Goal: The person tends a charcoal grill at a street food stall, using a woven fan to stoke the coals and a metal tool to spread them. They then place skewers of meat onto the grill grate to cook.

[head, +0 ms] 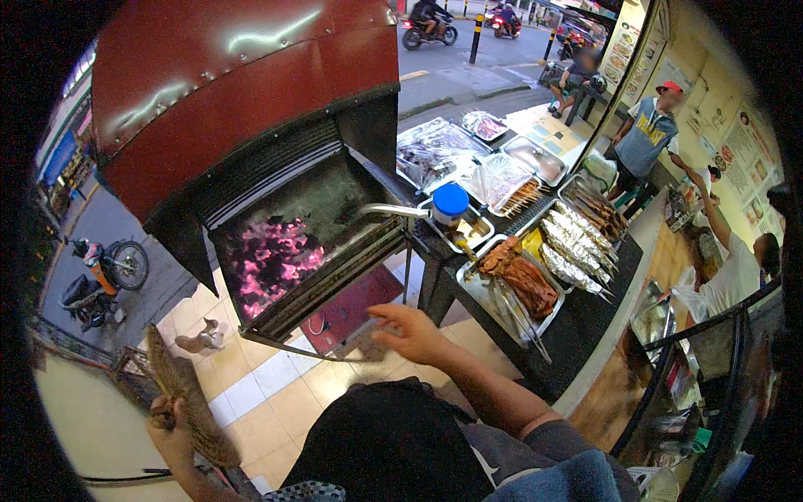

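My left hand [170, 427] grips the handle of a woven hand fan [188, 395] at the lower left. My right hand [408, 332], with nothing in it, is held in the air in front of the charcoal grill [351, 251], its fingers apart. Glowing charcoal [273, 263] lies in the left part of the grill; no food is on it. Right of the grill, a metal tray [467, 276] holds browned meat [524, 285] and metal tongs [521, 310]. Behind it, a smaller tray holds a jar with a blue lid [450, 201] and a brush [464, 245].
A red metal hood [251, 69] overhangs the grill. Foil-wrapped skewers [574, 248] and plastic-covered trays [439, 150] fill the black side table [602, 314]. A cat [202, 339] sits on the tiles near the fan. People stand and sit at the right.
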Tool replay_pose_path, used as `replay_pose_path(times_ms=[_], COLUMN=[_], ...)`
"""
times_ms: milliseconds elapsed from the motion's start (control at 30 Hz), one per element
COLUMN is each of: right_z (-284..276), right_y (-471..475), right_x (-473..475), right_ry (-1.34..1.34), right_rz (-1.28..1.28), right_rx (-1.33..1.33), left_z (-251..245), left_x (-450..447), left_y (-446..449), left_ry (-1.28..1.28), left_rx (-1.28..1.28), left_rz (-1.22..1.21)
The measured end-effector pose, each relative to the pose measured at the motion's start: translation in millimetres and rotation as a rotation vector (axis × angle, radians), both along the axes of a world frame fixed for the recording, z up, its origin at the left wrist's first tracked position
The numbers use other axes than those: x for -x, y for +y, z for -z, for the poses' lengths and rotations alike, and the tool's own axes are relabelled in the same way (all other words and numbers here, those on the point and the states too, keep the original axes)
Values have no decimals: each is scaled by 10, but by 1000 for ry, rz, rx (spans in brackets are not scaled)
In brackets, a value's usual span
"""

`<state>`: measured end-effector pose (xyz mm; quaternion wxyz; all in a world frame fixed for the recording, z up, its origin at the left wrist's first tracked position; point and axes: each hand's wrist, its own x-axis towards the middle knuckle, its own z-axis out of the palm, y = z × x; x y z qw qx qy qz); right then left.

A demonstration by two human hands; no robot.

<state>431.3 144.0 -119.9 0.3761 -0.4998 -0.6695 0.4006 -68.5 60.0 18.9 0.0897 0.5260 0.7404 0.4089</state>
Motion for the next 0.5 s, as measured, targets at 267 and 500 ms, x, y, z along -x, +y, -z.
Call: replay_pose_path(times_ms=[267,500], right_z=[-1486,-1150], right_y=[-239,34], right_x=[1042,399], right_ry=[-540,-414], right_rz=[-361,-165], right_rx=[-901,-219], left_z=[-423,-98], left_x=[-1315,-1432], left_y=[60,-53], left_ry=[525,316], left_rx=[298,-52], left_rz=[658,737])
